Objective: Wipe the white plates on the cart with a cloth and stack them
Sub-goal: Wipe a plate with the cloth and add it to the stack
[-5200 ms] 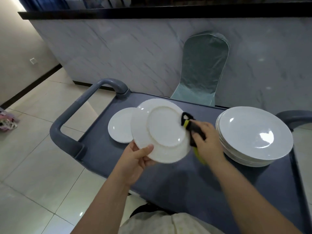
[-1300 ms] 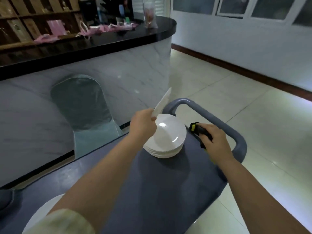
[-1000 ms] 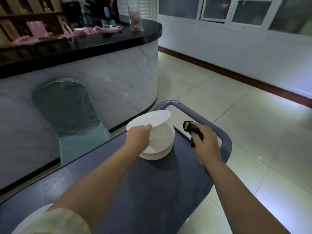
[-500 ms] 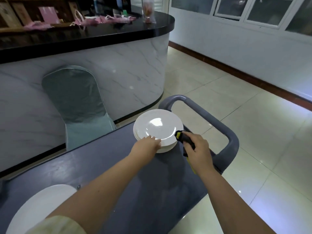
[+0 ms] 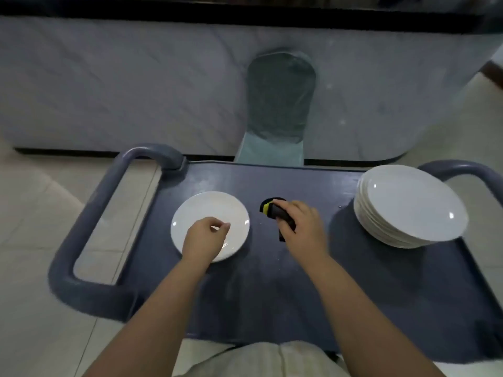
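A: Head view first, and it's the only one. Where do the plates stand?

B: One single white plate (image 5: 209,226) lies flat on the left part of the grey cart (image 5: 272,295), near the left handle (image 5: 89,224). The stack of plates (image 5: 408,205) sits at the right end, well apart from it, its far edge close to the cart's right rim.

A: And the hands?

B: The left hand (image 5: 202,239) is over the near side of the single plate, fingers curled loosely with thumb and forefinger close together. I can't tell whether it touches the plate or pinches its rim. The right hand (image 5: 302,227) is closed around the cloth (image 5: 273,210), a dark wad with a yellow edge, held over the cart's surface between plate and stack.

A: So which step do you judge this to be?

B: Probably taking up the last loose plate for wiping; the stack looks done.

A: What could go wrong?

B: The plate lies flat on a smooth surface, so a shallow fingertip pinch on the rim might slip and drop it. A glazed plate may also slide in one hand under the cloth's pressure. Carrying it across, a careless landing could knock the stack, which stands near the edge.

A: Anything behind?

B: A covered chair (image 5: 277,110) against a marble counter front; neither is in the way.
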The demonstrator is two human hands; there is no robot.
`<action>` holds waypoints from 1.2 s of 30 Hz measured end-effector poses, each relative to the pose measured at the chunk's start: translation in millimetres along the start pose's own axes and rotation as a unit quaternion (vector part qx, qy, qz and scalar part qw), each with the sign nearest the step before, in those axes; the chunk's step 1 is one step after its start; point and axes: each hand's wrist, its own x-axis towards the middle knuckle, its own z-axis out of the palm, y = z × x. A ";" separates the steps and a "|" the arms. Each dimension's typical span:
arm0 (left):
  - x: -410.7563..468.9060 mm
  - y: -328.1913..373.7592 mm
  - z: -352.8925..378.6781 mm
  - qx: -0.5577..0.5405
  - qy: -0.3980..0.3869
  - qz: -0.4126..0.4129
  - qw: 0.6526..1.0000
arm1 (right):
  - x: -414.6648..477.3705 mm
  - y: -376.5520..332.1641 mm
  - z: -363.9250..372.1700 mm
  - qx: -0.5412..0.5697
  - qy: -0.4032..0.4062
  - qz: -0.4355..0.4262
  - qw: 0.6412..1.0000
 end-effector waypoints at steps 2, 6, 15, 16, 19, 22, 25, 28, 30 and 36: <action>-10.8 -38.6 -23.1 -0.055 0.043 -0.078 0.995 | -3.7 -15.7 28.2 0.007 -0.035 -0.024 0.999; -29.0 -88.6 -42.0 -0.129 0.084 -0.155 0.976 | -10.4 -39.7 66.3 0.009 -0.089 -0.051 0.995; -3.0 -76.3 -28.3 -0.129 -0.005 -0.190 0.973 | -25.2 -33.7 83.3 0.045 -0.089 0.016 0.995; 0.4 -74.6 -28.0 -0.120 -0.005 -0.194 0.974 | -27.7 -30.7 80.9 0.043 -0.088 0.020 0.995; 5.2 -72.0 -26.6 -0.104 -0.007 -0.208 0.973 | -35.4 -21.7 75.6 0.043 -0.083 0.027 0.995; 6.3 -71.0 -24.8 -0.137 -0.002 -0.216 0.967 | -39.7 -15.4 76.7 0.046 -0.072 0.045 0.995; 5.4 -75.3 -25.8 -0.201 0.015 -0.225 0.953 | -42.0 -15.2 77.8 0.051 -0.066 0.050 0.995; 0.8 -79.8 -31.2 -0.267 0.042 -0.198 0.942 | -40.3 -15.1 77.0 0.061 -0.059 0.058 0.995; -2.7 -78.1 -38.7 -0.321 0.054 -0.177 0.929 | -38.2 -14.3 76.1 0.070 -0.042 0.063 0.995; 13.9 -40.6 -78.3 -0.377 0.034 -0.131 0.916 | -31.0 -21.3 70.5 0.088 -0.017 0.061 0.994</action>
